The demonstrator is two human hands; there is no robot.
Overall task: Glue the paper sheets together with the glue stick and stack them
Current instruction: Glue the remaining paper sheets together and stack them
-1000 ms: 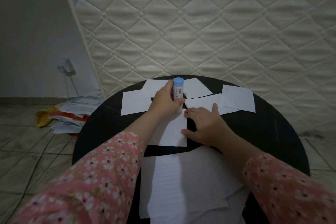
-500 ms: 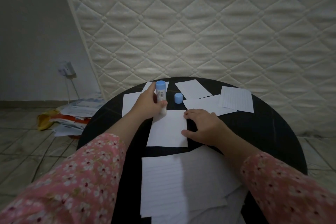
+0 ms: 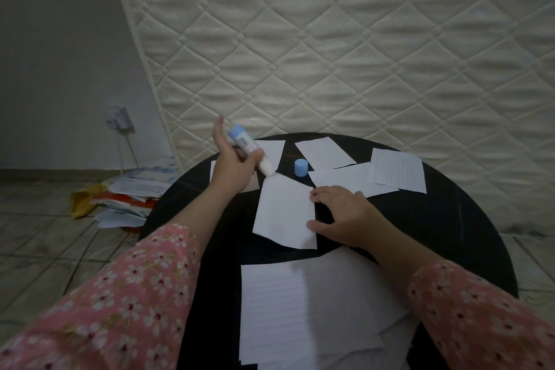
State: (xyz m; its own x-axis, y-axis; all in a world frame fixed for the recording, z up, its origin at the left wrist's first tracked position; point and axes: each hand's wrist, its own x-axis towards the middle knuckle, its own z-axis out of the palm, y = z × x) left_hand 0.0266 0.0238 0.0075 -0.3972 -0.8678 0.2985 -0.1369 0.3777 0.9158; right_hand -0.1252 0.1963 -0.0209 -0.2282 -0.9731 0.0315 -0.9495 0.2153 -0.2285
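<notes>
Black table (image 3: pixel 450 219), glue stick (image 3: pixel 249 149) at sheet (image 3: pixel 285 213) corner

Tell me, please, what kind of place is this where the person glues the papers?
Probably a room in a home, not a workshop. A quilted mattress leans upright against the wall, a low round black table stands on a tiled floor, and loose papers lie piled on the floor beside a wall socket.

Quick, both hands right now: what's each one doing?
Left hand: grips the uncapped glue stick, tip at the paper sheet's far corner.
Right hand: open, fingers resting on the sheet's right edge.
</notes>
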